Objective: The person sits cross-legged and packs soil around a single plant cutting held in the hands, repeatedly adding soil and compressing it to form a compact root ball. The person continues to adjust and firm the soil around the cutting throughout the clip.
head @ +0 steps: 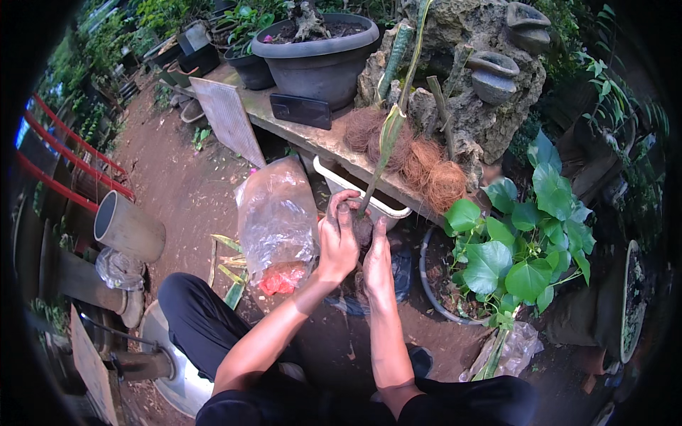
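My left hand [340, 234] and my right hand [378, 258] cup a dark ball of soil [363, 230] between them, the fingers of both soiled. A tall, narrow plant with a variegated green and yellow leaf [390, 130] rises from the ball and leans up to the right. Behind my hands stands a white-rimmed rectangular planter [397, 212], partly under a concrete slab. Left of my hands lies a clear plastic bag [277, 207] with brown material inside and something red at its near end. Balls of brown fibre [445, 186] rest on the slab.
A large grey pot [319, 69] and a dark phone-like slab [301, 111] stand on the concrete slab [330, 146], beside a rough rock [501, 128]. Right is a leafy plant [487, 266] in a round pot. Left are a grey cylindrical pot [136, 229], cut leaves [235, 290] and red bars [80, 168].
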### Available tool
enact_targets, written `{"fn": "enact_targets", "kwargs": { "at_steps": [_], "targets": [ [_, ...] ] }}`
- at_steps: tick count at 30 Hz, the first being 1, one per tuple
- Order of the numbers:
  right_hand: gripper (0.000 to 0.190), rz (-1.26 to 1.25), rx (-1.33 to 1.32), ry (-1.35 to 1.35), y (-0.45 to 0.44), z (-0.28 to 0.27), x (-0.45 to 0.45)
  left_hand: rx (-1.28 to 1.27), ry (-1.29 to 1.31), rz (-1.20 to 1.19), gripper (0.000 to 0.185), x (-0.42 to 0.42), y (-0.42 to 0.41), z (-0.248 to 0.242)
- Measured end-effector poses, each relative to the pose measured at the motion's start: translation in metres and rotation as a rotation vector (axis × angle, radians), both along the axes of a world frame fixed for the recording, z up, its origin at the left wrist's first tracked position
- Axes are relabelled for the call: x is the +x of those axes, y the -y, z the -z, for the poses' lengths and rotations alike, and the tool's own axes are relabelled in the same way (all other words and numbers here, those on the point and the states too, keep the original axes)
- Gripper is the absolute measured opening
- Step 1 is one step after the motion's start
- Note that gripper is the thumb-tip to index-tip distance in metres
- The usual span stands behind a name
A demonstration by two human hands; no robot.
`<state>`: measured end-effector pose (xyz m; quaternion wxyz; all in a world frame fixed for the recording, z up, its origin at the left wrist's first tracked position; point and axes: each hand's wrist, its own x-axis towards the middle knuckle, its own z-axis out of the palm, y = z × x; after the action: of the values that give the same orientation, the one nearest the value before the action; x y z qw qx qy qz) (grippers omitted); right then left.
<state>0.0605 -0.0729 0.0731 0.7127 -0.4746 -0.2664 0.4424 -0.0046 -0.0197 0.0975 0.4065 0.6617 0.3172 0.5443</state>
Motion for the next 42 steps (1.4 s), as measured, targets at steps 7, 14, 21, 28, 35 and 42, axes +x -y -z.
{"fn": "enact_targets", "kwargs": {
  "at_steps": [7, 14, 21, 28, 35, 42],
  "targets": [
    [0.074, -0.2, -0.05, -0.214, 0.005, 0.003, -0.009, -0.097, 0.196, -0.036, 0.051, -0.01, 0.008, 0.011],
    [0.06, -0.033, -0.067, -0.075, 0.009, 0.014, 0.009, 0.23, -0.306, 0.117, 0.084, -0.002, -0.002, 0.012],
    [0.061, -0.029, -0.004, 0.07, 0.013, 0.024, 0.013, -0.149, 0.017, 0.229, 0.087, 0.007, 0.011, 0.019],
    [0.056, -0.056, 0.064, -0.049, 0.012, 0.019, 0.007, -0.254, 0.058, 0.171, 0.084, 0.008, 0.012, 0.016],
    [0.07, 0.038, -0.057, -0.185, 0.009, 0.031, 0.002, 0.059, -0.073, -0.112, 0.058, 0.013, 0.01, 0.033],
    [0.07, -0.059, -0.107, -0.172, 0.004, 0.042, 0.008, -0.17, 0.179, -0.113, 0.04, 0.019, 0.019, 0.033]
  ]
}}
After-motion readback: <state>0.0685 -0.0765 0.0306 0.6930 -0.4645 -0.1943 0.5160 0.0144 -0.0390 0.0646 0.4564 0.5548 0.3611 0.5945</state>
